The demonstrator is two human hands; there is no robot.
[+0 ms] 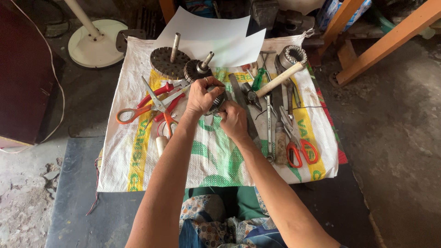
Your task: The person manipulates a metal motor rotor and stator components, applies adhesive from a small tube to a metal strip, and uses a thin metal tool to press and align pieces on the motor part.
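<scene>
We grip a small dark motor part (217, 102) between our left hand (200, 96) and right hand (233, 120), both closed on it above the woven sack (206, 156). Scissors (154, 106) lie left, a hammer (280, 78) right.

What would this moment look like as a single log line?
left hand: grips small dark round part | right hand: touches same part | surface: woven sack | nearby: orange scissors, hammer

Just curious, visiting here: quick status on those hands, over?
Both hands closed on a small dark metal part, left hand, right hand. Held above the woven sack. Orange-handled scissors and pliers lie close beside.
</scene>
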